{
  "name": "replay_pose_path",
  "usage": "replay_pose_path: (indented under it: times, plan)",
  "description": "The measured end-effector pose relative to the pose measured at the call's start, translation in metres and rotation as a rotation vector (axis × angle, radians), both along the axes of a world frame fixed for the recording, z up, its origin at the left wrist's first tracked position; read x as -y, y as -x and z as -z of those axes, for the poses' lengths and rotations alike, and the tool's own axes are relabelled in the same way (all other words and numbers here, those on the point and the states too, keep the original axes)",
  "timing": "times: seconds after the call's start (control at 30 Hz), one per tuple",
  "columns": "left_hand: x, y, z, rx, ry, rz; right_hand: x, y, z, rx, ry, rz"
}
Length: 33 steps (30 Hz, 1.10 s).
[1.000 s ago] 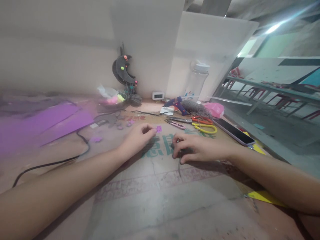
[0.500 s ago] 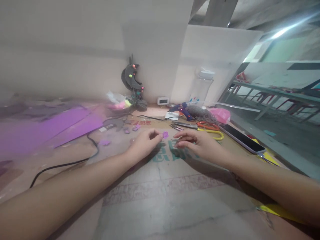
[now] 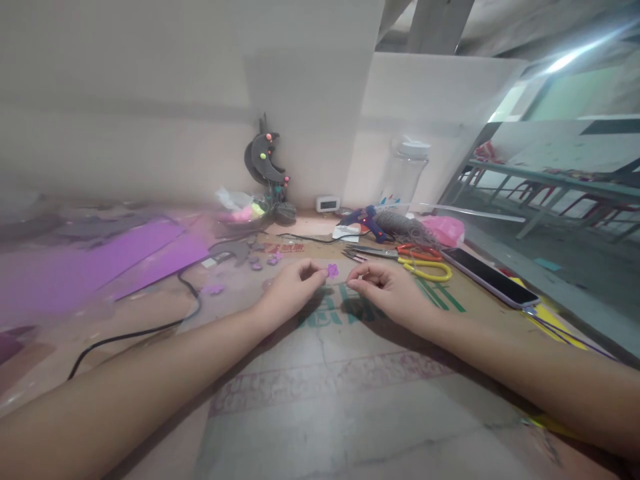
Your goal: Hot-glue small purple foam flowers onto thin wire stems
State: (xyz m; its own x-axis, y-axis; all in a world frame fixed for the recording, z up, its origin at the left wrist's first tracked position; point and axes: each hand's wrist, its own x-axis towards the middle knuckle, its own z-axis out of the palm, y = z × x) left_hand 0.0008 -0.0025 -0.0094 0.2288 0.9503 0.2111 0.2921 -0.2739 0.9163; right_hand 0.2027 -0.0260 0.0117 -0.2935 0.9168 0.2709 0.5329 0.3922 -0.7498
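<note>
Between the thumb and index finger of my left hand (image 3: pixel 295 288) is a small purple paper flower (image 3: pixel 333 271), held by its left edge above the cardboard. Just right of the flower, apart from it, my right hand (image 3: pixel 387 293) has its thumb and fingertips drawn together; whatever they may hold is too small to make out. More small purple flowers (image 3: pixel 274 258) lie behind my left hand, and a loose one (image 3: pixel 213 289) sits further left. Scissors with yellow and orange handles (image 3: pixel 425 269) rest behind my right hand.
Purple sheets (image 3: pixel 165 257) and a black cable (image 3: pixel 135 328) lie on the left. Behind stand a grey crescent ornament (image 3: pixel 260 160), a small digital clock (image 3: pixel 328 204) and a clear bottle (image 3: pixel 406 173). A blue glue gun (image 3: pixel 369 220), grey yarn (image 3: pixel 403 228) and a phone (image 3: pixel 493 277) are at right.
My right hand's fingers have closed from a looser, parted pose into a pinch and come a little nearer the flower. My left hand still holds the flower; the view has shifted slightly.
</note>
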Motion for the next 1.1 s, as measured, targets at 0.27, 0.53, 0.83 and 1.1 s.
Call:
replay_pose_path:
  times: [0.27, 0.53, 0.83, 1.1]
  plan:
    - [0.003, 0.0, -0.003, 0.056, 0.0, 0.048, -0.01, 0.002, 0.005, -0.316, 0.154, -0.037]
    - [0.003, -0.001, -0.002, 0.078, 0.031, 0.102, -0.006, 0.012, 0.003, -0.455, 0.227, 0.017]
    - [0.005, -0.003, -0.001, 0.044, 0.004, 0.15, -0.009, 0.02, 0.01, -0.585, 0.292, -0.029]
    - [0.007, -0.004, 0.0, 0.034, 0.041, 0.192, -0.008, 0.018, 0.009, -0.597, 0.256, -0.043]
